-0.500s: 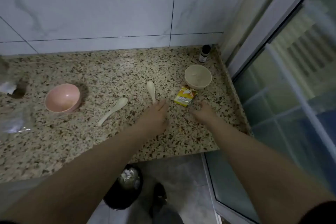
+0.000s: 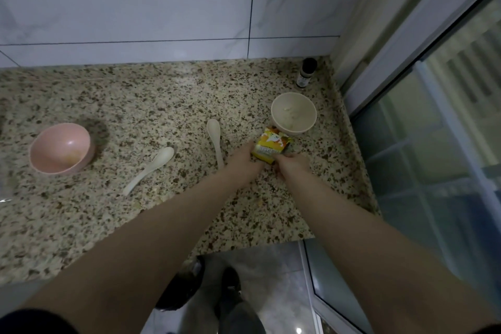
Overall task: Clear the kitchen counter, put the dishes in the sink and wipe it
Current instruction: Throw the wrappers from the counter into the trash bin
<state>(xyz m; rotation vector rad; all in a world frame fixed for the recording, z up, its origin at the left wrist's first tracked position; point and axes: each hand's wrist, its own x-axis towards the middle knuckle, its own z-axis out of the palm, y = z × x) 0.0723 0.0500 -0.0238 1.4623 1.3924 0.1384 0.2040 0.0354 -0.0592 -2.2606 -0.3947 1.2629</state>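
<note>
A yellow snack packet (image 2: 272, 145) is tipped up off the speckled granite counter (image 2: 141, 106), just in front of a cream bowl (image 2: 294, 113). My left hand (image 2: 244, 161) grips its left side and my right hand (image 2: 292, 164) grips its lower right corner. A cream spoon (image 2: 215, 139) lies just left of my left hand. A second cream spoon (image 2: 150, 167) lies further left, and a pink bowl (image 2: 61, 147) stands at the left of the counter.
A small dark-capped bottle (image 2: 305, 73) stands in the back right corner by the tiled wall. A glass sliding door (image 2: 433, 144) borders the counter's right end. Below the counter's front edge stands a dark bin (image 2: 181, 287) on the floor.
Both hands have come together on the yellow packet and lifted its near edge off the counter; before, they lay apart on the counter beside it.
</note>
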